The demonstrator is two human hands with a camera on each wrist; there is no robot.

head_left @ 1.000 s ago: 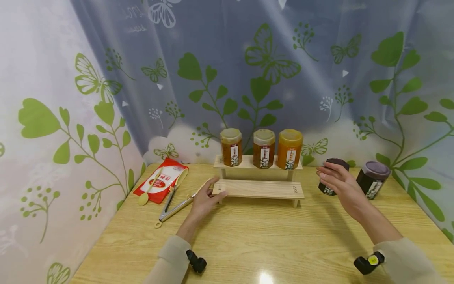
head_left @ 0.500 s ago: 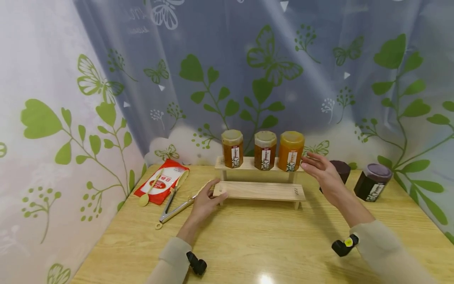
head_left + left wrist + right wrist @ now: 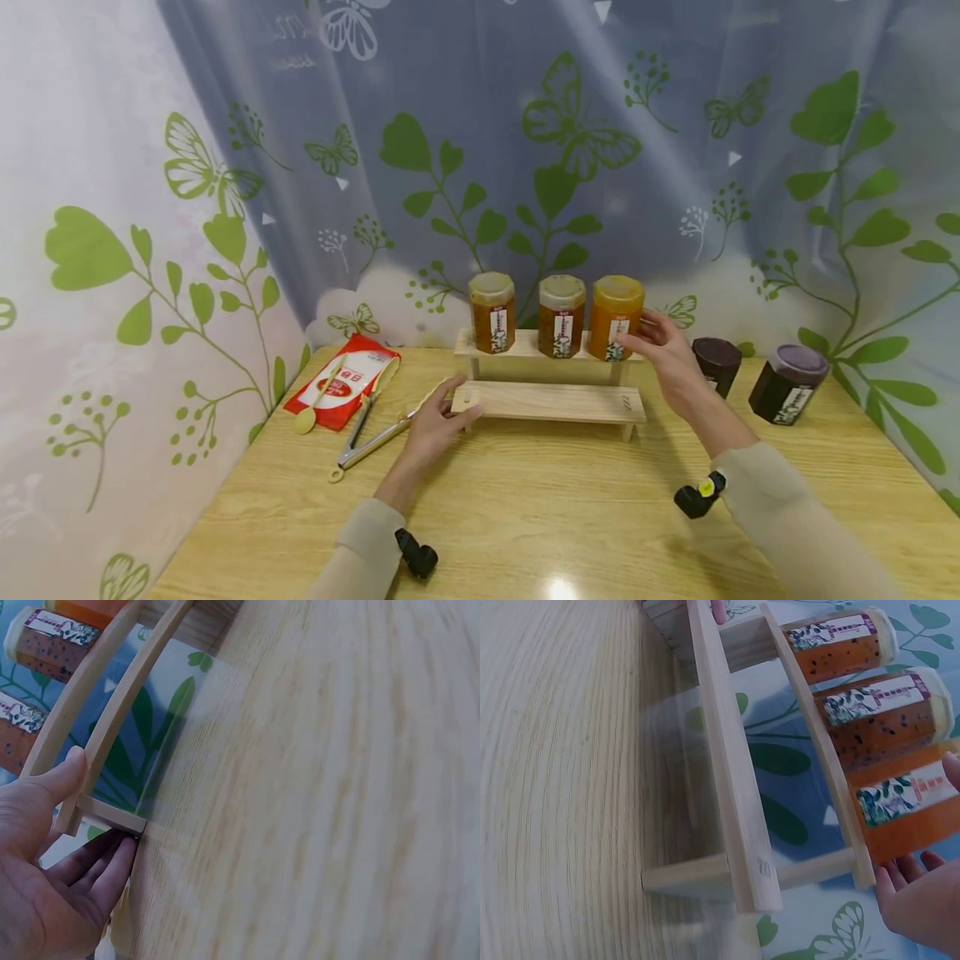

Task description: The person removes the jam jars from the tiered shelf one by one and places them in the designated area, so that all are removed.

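A two-step wooden display rack (image 3: 551, 402) stands on the table. My left hand (image 3: 431, 427) holds its left end, the thumb on the lower step's edge and the fingers at the side leg in the left wrist view. Three jars stand on the upper step: two brownish-amber jars with dark specks, the left jar (image 3: 482, 321) and the middle jar (image 3: 552, 321), and an orange jar (image 3: 602, 325) at the right end. Around that orange jar's right side my right hand (image 3: 675, 367) grips, thumb at the label and fingers low on its side, as the right wrist view shows.
Two dark purple jars stand right of the rack, one jar (image 3: 722, 360) partly behind my right hand, the other jar (image 3: 783, 392) farther right. On the left lie a red-white packet (image 3: 352, 396), a yellow spoon (image 3: 304, 419) and metal tongs (image 3: 375, 442). A patterned curtain (image 3: 465, 75) hangs behind.
My right hand has moved left from in front of the dark jars to the orange jar and taken hold of it. The left hand stays on the rack.
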